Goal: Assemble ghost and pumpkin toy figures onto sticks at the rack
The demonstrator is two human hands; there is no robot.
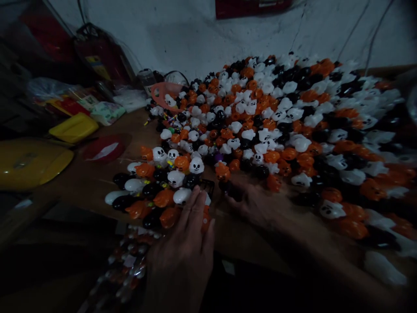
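My left hand (187,243) lies with fingers extended over the right edge of a cluster of small figures, touching an orange one (206,217). The cluster has white skull-faced figures (196,165), orange ones (163,198) and black ones (151,190). Just right of it, my right hand (249,202) has its thumb and fingers closed around a small black figure (224,187). An orange figure (223,171) stands directly behind those fingertips. A black slotted piece (207,187) lies between the two hands.
A large heap of white, orange and black figures (260,104) fills the back and right. A pink basket (163,93), a red dish (104,148) and yellow containers (74,128) stand left. Wrapped figures (130,261) hang below the table's front edge (97,213).
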